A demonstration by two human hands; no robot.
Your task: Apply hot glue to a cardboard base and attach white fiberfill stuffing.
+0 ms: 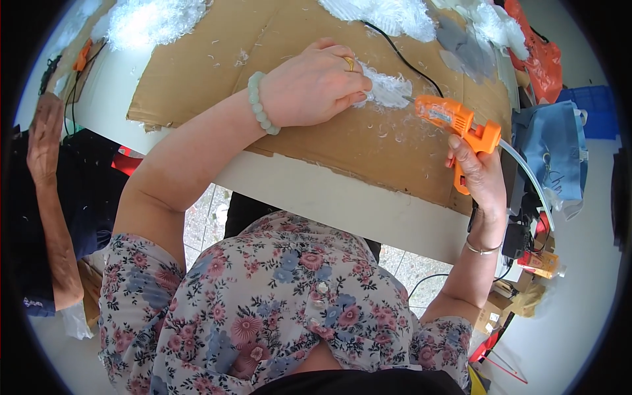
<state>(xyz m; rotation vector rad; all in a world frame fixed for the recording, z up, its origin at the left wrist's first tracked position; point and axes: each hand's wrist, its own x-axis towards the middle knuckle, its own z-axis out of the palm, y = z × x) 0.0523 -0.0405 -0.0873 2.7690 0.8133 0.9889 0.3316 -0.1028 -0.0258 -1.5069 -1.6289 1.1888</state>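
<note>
My right hand (484,172) grips the handle of an orange hot glue gun (447,113), held above the right part of a cardboard sheet (316,146). A translucent glue stick (530,172) sticks out of the gun's back and curves downward. The nozzle points left, at the edge of a white feathery piece (390,90) lying on the cardboard; I cannot tell whether it touches. From the left, my left hand (315,85) rests on the cardboard, its fingers curled and closed on the near side of this piece. Its fingertips are partly hidden.
White fluffy heaps (155,23) lie along the far side, with a black cord (409,58) running to the glue gun. Loose white wisps dot the cardboard. A red plastic bag (538,59) and a blue bag (556,155) are at right. At left, another person's arm (49,197) shows.
</note>
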